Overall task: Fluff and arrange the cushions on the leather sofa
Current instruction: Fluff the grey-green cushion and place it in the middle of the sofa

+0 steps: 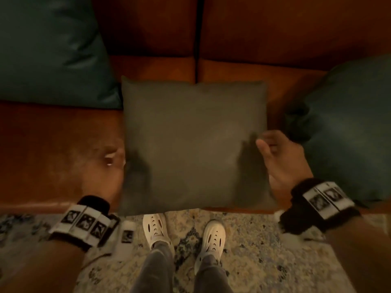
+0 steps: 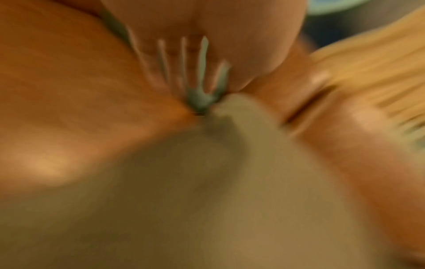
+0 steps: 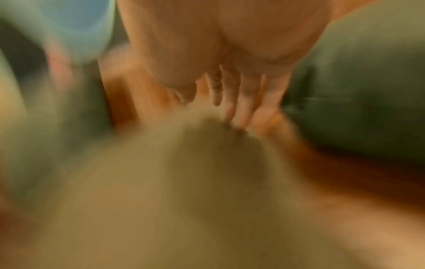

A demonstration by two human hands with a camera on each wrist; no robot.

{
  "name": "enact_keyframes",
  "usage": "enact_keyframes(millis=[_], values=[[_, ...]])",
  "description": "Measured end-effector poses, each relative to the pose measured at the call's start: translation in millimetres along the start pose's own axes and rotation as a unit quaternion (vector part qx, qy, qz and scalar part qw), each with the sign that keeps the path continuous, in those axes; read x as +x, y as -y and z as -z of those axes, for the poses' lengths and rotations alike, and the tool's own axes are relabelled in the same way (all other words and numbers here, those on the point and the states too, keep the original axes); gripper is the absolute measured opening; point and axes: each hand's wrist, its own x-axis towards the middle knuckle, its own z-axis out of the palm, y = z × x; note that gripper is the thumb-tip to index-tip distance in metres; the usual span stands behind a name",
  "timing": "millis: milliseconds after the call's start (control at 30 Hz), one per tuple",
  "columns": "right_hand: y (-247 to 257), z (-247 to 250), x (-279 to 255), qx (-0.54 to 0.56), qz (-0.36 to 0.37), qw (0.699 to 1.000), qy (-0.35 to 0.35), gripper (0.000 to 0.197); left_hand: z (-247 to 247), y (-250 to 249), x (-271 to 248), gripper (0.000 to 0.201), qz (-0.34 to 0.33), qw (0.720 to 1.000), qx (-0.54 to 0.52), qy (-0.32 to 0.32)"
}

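Olive cushion (image 1: 193, 142): lies flat in the middle of the frame on the seat of the leather sofa (image 1: 59, 144), its near edge overhanging the seat front.
Left hand (image 1: 109, 166): at the cushion's left edge, heavily blurred; the wrist view shows fingers (image 2: 184, 60) straight and slightly spread, so it seems flat against the side.
Right hand (image 1: 279, 157): at the cushion's right edge, thumb on top; fingers (image 3: 243, 102) straight, close together, tips touching the fabric.
Teal cushions: one (image 1: 48, 49) at upper left against the backrest, another (image 1: 351, 127) at right, just beside the right hand.
Rug (image 1: 254, 240): patterned, lower frame, under white shoes (image 1: 155, 227).
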Motion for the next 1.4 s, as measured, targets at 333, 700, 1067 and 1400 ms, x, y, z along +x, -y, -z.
enact_keyframes(millis=[333,700,1067,1400], values=[[-25.6,-70.2,-42.4,0.623,-0.370,0.681,0.109,0.078,-48.6,39.3,-31.7,0.091,0.309,0.702,-0.635,0.094],[2.1,-110.1,-40.6,0.008,-0.089,0.812,0.577,0.026,-91.5,15.3,-54.5,0.026,-0.179,0.761,0.376,0.497],[-24.5,19.0,-0.6,-0.150,-0.081,0.858,0.485,0.013,-4.5,37.5,6.6,0.047,-0.023,0.742,0.515,0.429],[18.6,-41.7,28.6,0.596,-0.291,0.703,0.257,0.046,-51.0,-33.3,-7.7,0.079,0.233,0.775,-0.556,0.192]])
